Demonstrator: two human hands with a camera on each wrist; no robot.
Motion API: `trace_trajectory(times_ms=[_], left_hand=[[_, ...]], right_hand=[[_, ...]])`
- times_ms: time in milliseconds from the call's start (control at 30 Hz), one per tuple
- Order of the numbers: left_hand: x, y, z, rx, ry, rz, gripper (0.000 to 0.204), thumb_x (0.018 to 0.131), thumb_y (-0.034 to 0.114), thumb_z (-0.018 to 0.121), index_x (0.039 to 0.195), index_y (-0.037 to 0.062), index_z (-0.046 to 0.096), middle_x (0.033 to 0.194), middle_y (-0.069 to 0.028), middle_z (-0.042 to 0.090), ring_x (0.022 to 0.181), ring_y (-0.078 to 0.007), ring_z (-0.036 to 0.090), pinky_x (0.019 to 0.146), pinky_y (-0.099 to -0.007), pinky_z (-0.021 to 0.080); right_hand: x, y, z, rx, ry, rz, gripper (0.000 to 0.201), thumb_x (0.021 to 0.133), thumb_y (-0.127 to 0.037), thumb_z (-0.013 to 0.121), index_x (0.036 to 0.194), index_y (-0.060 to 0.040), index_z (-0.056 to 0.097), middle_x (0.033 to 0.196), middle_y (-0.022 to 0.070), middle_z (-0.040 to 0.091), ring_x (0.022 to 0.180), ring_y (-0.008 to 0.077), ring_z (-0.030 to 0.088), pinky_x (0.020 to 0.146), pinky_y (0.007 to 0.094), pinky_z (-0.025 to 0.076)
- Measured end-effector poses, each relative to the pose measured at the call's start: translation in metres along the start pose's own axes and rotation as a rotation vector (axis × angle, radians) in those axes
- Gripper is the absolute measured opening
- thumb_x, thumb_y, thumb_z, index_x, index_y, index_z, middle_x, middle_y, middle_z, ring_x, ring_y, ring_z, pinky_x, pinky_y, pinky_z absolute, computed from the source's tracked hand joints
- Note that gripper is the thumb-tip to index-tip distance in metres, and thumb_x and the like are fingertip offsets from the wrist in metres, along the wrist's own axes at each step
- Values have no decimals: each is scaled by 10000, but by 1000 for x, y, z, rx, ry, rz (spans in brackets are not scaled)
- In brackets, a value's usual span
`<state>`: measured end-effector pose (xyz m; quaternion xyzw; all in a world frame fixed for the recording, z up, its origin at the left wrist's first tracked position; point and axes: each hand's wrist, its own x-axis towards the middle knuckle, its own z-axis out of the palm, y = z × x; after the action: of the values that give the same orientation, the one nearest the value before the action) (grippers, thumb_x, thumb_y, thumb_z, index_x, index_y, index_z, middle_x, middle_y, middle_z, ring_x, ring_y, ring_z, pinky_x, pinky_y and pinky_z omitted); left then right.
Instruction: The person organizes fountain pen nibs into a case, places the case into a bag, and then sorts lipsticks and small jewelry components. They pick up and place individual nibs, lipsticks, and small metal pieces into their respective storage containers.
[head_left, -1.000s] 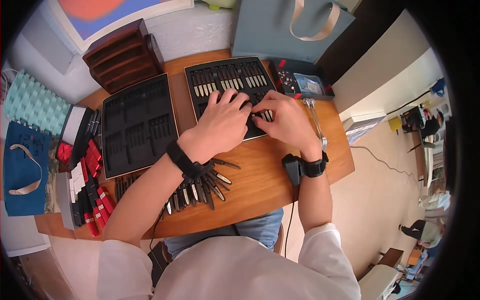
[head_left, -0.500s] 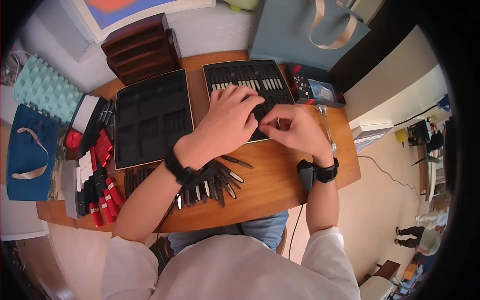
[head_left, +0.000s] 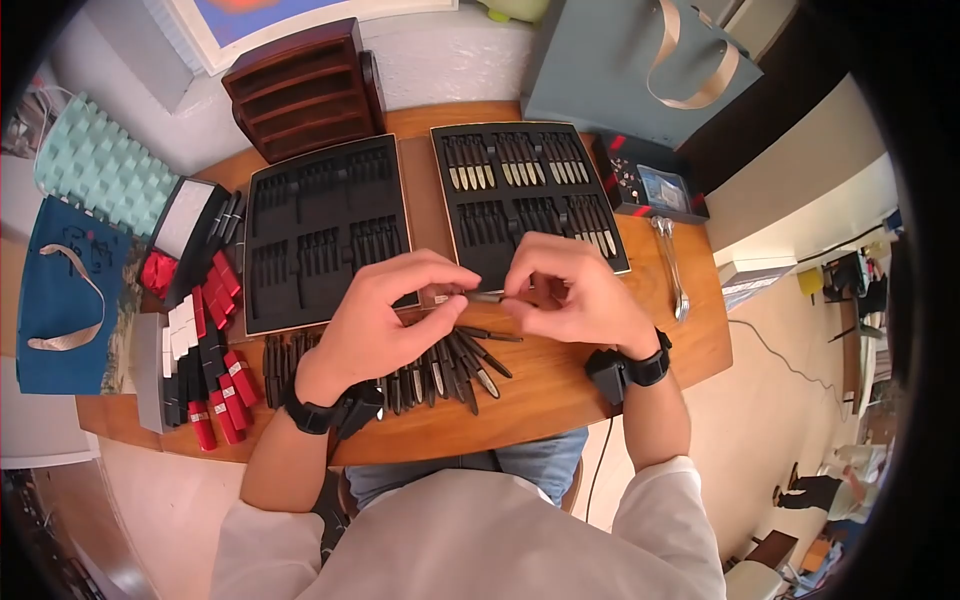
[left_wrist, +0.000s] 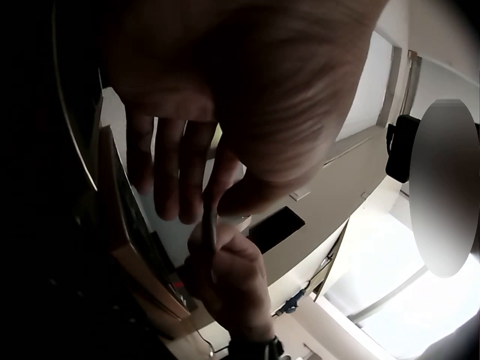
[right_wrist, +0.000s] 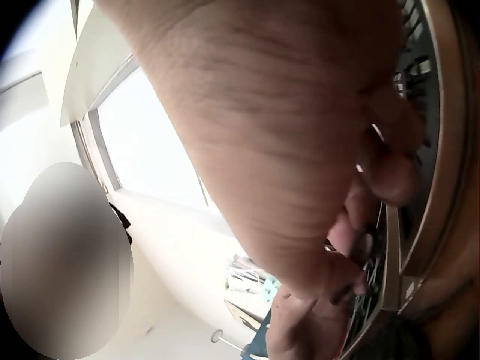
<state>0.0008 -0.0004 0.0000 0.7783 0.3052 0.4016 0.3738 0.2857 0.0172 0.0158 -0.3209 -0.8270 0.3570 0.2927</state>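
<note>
Left hand and right hand pinched 1 slim dark piece.
It sat between them by the right tray's near edge, above the tabletop. The step looked like turning or passing it; the next move probably called for 1 hand loosening.

Wooden desk, warm brown, grain visible. Behind far edge, white rough-textured wall; toward left, blue-and-orange picture in white frame. Past far right corner, dark upright strip, then cream wall face. Off right edge, pale smooth floor, thin dark cable curving across. Deeper in room, person standing, small; low brown-topped furniture nearer. Left wrist view: strong white glare. Right wrist view: bright white framed panel, window or lamp unclear.
</note>
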Motion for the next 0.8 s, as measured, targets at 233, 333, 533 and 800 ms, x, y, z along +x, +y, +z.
trace_trajectory(times_ms=[233, 333, 533, 800], left_hand=[[-5, -3, 16, -526, 195, -326, 271, 1124, 38, 667, 1384, -18, 717, 1165, -123, 808, 974, -146, 777, 872, -286, 645], [-5, -2, 11, -593, 219, -331, 260, 1127, 43, 668, 1374, -22, 718, 1170, -133, 804, 963, -155, 774, 894, -305, 650], [-4, -2, 5, -592, 239, -303, 262, 1121, 38, 675, 1369, -36, 713, 1175, -137, 805, 948, -154, 772, 899, -305, 637], [-4, 0, 5, -581, 268, -310, 269, 1093, 22, 680, 1355, -16, 727, 1154, -129, 815, 912, -165, 772, 876, -325, 636]], right_hand=[[3, 8, 8, 27, 278, -37, 224, 927, -5, 859, 1145, -37, 822, 814, 10, 726, 593, 78, 594, 557, 268, 428], [4, 12, 12, 36, 362, -122, 254, 926, 25, 843, 1174, -31, 824, 804, 17, 734, 593, 85, 608, 573, 268, 444], [4, 15, 9, 16, 381, -154, 280, 925, 67, 818, 1188, -27, 832, 901, 61, 763, 606, 83, 642, 591, 269, 465], [2, 5, 10, 108, 404, -16, 282, 923, 79, 812, 1179, -37, 839, 911, 47, 756, 590, 63, 641, 590, 260, 454]])
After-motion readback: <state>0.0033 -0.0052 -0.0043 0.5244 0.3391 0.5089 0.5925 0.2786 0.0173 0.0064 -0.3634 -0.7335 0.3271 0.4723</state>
